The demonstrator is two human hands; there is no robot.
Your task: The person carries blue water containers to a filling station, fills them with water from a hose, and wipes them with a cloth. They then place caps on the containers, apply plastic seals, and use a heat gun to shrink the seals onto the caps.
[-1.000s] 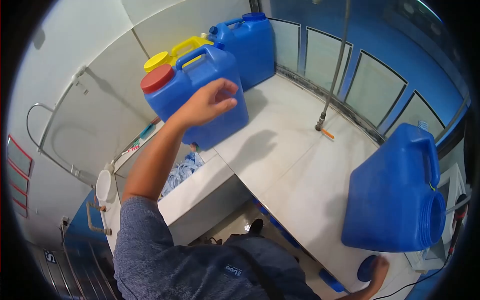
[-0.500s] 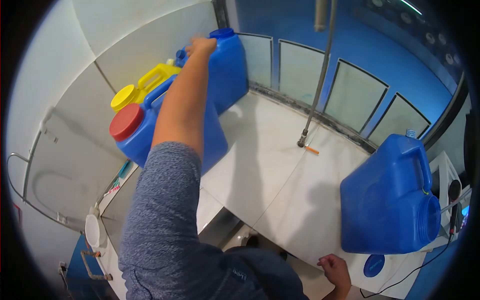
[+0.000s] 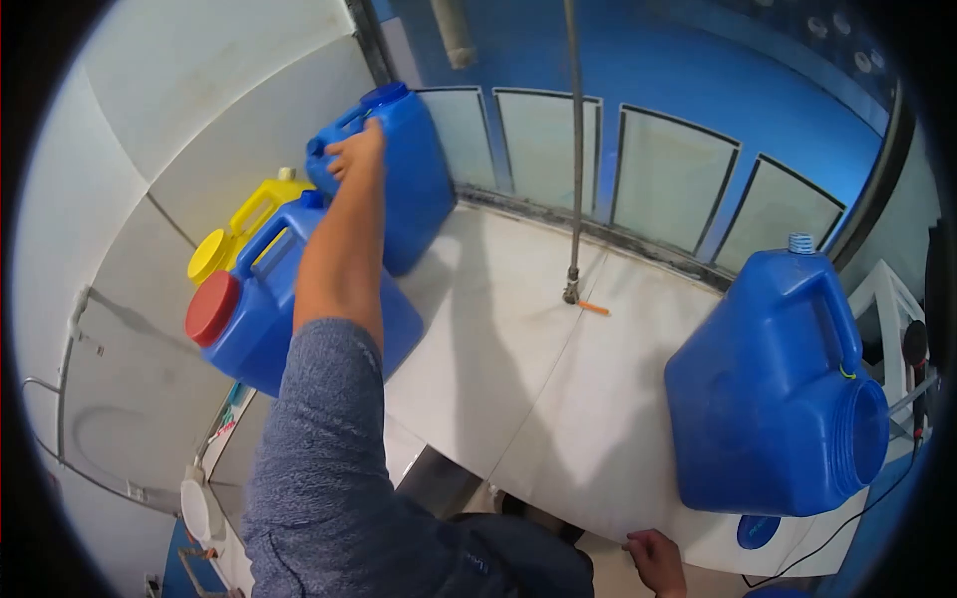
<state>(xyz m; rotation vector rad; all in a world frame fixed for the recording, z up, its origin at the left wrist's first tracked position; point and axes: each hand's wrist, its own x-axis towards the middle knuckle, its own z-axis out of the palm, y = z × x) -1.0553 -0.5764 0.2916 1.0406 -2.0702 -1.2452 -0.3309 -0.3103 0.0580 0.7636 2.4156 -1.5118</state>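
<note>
My left hand (image 3: 359, 151) is at the carry handle of the far blue jerrycan (image 3: 414, 194), fingers bent and apart; I cannot tell whether they grip the handle; this jerrycan stands in the corner of the table (image 3: 543, 399) under a dark blue lid (image 3: 384, 95). My right hand (image 3: 656, 563) is empty and half open, its fingers loosely bent, near the front edge of the table. Below my left forearm stands a nearer blue jerrycan (image 3: 261, 361) with a red lid (image 3: 212, 307); beside it, toward the wall, is a yellow jerrycan (image 3: 282, 189), partly hidden. At the right end stands an uncapped blue jerrycan (image 3: 733, 409), its wide threaded mouth facing outward; a round blue lid (image 3: 758, 531) lies just beside its base, partly covered. Farther back, a metal pipe (image 3: 577, 149) meets the table at an orange-handled valve (image 3: 595, 309); a black cable (image 3: 832, 538) runs along the right edge.
</note>
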